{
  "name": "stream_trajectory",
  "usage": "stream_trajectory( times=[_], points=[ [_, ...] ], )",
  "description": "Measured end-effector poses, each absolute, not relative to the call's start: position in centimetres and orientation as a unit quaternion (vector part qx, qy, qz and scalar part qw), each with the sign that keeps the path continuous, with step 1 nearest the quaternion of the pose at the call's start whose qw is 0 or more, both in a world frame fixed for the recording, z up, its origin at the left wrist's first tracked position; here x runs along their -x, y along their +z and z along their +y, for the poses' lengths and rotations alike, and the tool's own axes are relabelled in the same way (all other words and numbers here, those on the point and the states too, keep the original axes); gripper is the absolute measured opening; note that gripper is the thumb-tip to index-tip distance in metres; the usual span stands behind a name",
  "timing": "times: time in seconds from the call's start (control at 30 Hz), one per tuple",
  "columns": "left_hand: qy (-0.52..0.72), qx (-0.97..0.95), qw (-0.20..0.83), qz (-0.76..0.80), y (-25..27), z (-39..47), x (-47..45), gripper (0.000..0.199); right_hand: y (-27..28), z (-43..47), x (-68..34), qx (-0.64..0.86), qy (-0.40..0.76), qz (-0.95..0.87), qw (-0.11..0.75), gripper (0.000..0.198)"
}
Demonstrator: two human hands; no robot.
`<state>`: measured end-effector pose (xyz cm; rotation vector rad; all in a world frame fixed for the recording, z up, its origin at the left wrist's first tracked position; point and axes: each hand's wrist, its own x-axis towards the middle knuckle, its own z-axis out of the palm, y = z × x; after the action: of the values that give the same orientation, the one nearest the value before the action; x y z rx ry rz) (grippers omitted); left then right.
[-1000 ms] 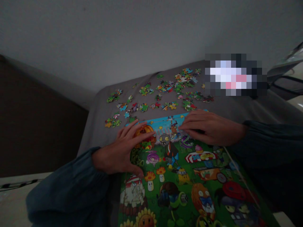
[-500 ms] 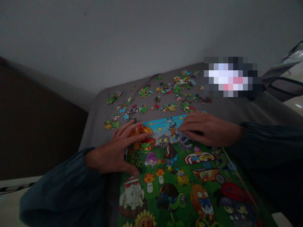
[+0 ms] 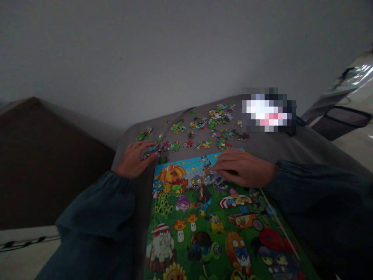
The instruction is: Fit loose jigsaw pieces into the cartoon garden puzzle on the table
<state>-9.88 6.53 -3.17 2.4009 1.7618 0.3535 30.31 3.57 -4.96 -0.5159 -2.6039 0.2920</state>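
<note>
A colourful cartoon puzzle board [image 3: 183, 212] lies before me, with plants, zombies and a blue sky strip along its far edge. My left hand [image 3: 135, 157] is past the board's far left corner, thumb and forefinger apart over loose puzzle pieces [image 3: 152, 148]; nothing shows held between them. Over the upper right of the board rests my right hand [image 3: 244, 167], its fingers bunched with the tips down near the sky strip. Whatever those fingertips pinch, if anything, is too small or hidden to make out.
Several clusters of loose pieces [image 3: 217, 116] spread over the grey cloth [image 3: 180, 114] beyond the board. A pixelated, bright-faced object [image 3: 268, 111] sits at the back right. A pale wall [image 3: 175, 54] rises behind, and a dark brown panel [image 3: 43, 167] stands at left.
My left hand has moved off the board's upper left, outward to the loose pieces, uncovering the pumpkin picture. My right hand stays at the board's upper right. The view has shifted slightly.
</note>
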Motion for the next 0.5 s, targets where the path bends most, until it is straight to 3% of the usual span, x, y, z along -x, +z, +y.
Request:
stream_trajectory(
  times=[0.5],
  points=[
    [-0.088, -0.881, 0.133, 0.445, 0.2, 13.2, 0.1, 0.044, -5.1, 4.0, -29.8, 0.203, 0.123, -0.942, 0.236, 0.026]
  ],
)
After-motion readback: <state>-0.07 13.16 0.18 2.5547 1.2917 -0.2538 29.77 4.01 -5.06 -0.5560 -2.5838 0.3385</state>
